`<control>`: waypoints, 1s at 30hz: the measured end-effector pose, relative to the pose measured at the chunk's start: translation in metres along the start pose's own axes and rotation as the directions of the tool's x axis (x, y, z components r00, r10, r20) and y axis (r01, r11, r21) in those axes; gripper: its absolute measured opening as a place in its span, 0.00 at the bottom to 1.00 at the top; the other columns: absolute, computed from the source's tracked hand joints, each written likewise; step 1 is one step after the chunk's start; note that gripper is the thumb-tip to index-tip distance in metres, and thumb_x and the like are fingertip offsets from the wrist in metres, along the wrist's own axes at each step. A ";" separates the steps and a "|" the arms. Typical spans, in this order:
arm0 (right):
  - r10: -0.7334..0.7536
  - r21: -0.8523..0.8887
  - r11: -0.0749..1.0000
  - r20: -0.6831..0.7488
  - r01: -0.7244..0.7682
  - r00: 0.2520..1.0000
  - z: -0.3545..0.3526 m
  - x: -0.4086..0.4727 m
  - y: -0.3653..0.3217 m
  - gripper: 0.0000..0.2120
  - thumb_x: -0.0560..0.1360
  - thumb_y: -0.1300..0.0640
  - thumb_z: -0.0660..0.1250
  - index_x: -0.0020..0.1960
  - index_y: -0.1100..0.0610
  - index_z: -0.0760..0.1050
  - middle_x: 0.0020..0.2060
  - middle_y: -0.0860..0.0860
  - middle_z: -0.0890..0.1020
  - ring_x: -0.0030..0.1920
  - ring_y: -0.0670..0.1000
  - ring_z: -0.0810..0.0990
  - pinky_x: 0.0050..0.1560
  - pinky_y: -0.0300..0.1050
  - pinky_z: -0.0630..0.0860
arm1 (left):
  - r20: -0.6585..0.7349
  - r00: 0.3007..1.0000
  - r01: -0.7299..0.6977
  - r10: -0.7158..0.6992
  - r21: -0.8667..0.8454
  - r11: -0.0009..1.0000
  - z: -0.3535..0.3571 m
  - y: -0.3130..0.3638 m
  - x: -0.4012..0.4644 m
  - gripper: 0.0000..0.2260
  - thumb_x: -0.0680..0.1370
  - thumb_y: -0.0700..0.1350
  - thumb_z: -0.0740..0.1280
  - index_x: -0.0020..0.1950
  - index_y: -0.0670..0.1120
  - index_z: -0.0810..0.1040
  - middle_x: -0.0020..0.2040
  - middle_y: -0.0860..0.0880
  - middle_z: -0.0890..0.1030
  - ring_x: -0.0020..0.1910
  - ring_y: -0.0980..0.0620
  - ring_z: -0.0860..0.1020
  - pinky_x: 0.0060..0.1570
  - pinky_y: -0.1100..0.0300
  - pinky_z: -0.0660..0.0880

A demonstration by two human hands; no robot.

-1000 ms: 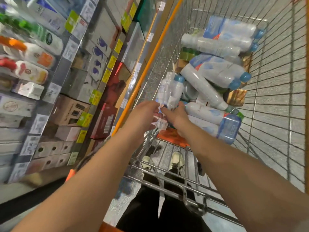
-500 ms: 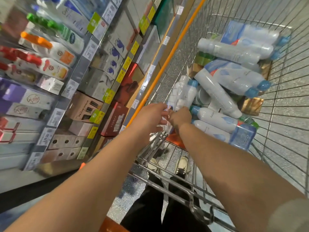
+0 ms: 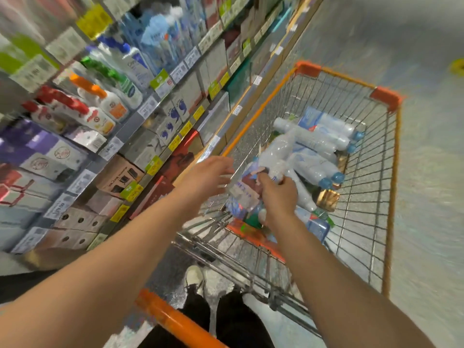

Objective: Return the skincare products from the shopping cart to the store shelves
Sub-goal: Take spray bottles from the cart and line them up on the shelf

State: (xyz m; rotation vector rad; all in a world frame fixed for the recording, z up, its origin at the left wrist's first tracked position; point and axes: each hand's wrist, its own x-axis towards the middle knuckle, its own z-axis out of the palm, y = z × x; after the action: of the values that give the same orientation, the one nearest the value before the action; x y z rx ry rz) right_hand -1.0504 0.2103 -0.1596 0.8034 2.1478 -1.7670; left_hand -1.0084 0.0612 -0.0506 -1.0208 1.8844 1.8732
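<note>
Since a moment ago my left hand [image 3: 208, 175] has let go and pulled aside, fingers spread loose, holding nothing. My right hand [image 3: 277, 194] alone now grips the clear plastic-wrapped pack of white bottles [image 3: 270, 162], lifted above the near end of the orange-rimmed wire shopping cart [image 3: 386, 172], arm outstretched.

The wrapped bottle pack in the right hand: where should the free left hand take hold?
Probably its lower end, from the shelf side. The right hand already grips the wrapped bottle pack near the top, and the open left hand is beside its left face.
</note>
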 end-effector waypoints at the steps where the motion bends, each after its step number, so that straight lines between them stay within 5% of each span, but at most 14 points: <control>1: -0.020 0.046 0.999 -0.014 0.021 1.000 -0.004 -0.009 -0.015 0.17 0.72 0.47 0.76 0.55 0.55 0.79 0.47 0.49 0.84 0.45 0.49 0.82 0.40 0.42 0.75 | -0.002 0.999 -0.037 0.037 -0.025 0.999 -0.003 0.006 -0.007 0.10 0.82 0.52 0.67 0.59 0.48 0.80 0.58 0.46 0.85 0.50 0.49 0.82 0.56 0.51 0.79; 5: -0.154 0.134 0.978 -0.037 0.158 0.987 -0.016 -0.054 -0.077 0.12 0.74 0.47 0.75 0.50 0.51 0.77 0.44 0.47 0.82 0.43 0.46 0.81 0.40 0.43 0.76 | -0.033 0.978 -0.209 0.208 -0.040 0.977 -0.023 0.029 -0.037 0.09 0.84 0.49 0.64 0.62 0.51 0.80 0.60 0.49 0.83 0.59 0.50 0.81 0.59 0.54 0.77; 8: -0.275 0.182 0.946 0.020 0.267 0.961 -0.021 -0.089 -0.119 0.10 0.75 0.50 0.75 0.50 0.53 0.78 0.41 0.46 0.82 0.35 0.39 0.79 0.30 0.31 0.71 | -0.080 0.929 -0.359 0.362 0.056 0.932 -0.041 0.046 -0.059 0.08 0.85 0.50 0.63 0.61 0.58 0.79 0.64 0.57 0.80 0.68 0.53 0.76 0.67 0.55 0.74; 11: -0.361 0.264 0.909 0.107 0.323 0.926 -0.014 -0.127 -0.154 0.08 0.73 0.54 0.76 0.49 0.53 0.80 0.40 0.48 0.84 0.36 0.44 0.81 0.35 0.37 0.75 | -0.101 0.919 -0.383 0.382 0.008 0.924 -0.063 0.068 -0.084 0.14 0.83 0.56 0.64 0.69 0.61 0.77 0.69 0.59 0.76 0.70 0.54 0.73 0.71 0.49 0.72; 13: -0.419 0.305 0.883 0.165 0.358 0.893 -0.003 -0.150 -0.172 0.07 0.72 0.55 0.76 0.47 0.53 0.80 0.38 0.47 0.84 0.35 0.45 0.81 0.34 0.40 0.77 | -0.121 0.907 -0.409 0.403 -0.034 0.912 -0.080 0.082 -0.101 0.16 0.84 0.56 0.63 0.72 0.61 0.74 0.68 0.61 0.76 0.67 0.58 0.74 0.64 0.56 0.74; 15: -0.487 0.350 0.850 0.231 0.395 0.842 0.010 -0.174 -0.185 0.07 0.72 0.55 0.76 0.46 0.54 0.79 0.34 0.44 0.82 0.32 0.45 0.79 0.33 0.41 0.76 | -0.138 0.887 -0.450 0.441 -0.041 0.892 -0.100 0.091 -0.118 0.18 0.84 0.56 0.62 0.75 0.61 0.72 0.70 0.62 0.74 0.65 0.59 0.74 0.55 0.61 0.73; 21: -0.621 0.434 0.776 0.397 0.458 0.676 0.065 -0.252 -0.210 0.14 0.66 0.44 0.75 0.46 0.51 0.80 0.37 0.46 0.84 0.37 0.49 0.83 0.37 0.50 0.81 | -0.195 0.822 -0.551 0.534 -0.039 0.834 -0.187 0.089 -0.161 0.27 0.76 0.72 0.64 0.74 0.69 0.70 0.74 0.64 0.72 0.70 0.58 0.73 0.69 0.49 0.72; 30: -0.684 0.529 0.729 0.595 0.435 0.421 0.156 -0.354 -0.223 0.20 0.62 0.43 0.77 0.49 0.52 0.81 0.43 0.49 0.87 0.43 0.50 0.86 0.40 0.45 0.81 | -0.253 0.683 -0.703 0.686 0.028 0.710 -0.304 0.059 -0.238 0.23 0.79 0.64 0.67 0.73 0.73 0.66 0.70 0.65 0.76 0.69 0.58 0.76 0.69 0.41 0.72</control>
State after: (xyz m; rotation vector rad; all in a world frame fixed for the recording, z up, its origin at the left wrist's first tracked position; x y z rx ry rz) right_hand -0.9086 -0.0560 0.1693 -0.7269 1.6009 -2.1905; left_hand -0.7971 -0.1704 0.1824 -0.5901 2.6491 2.2958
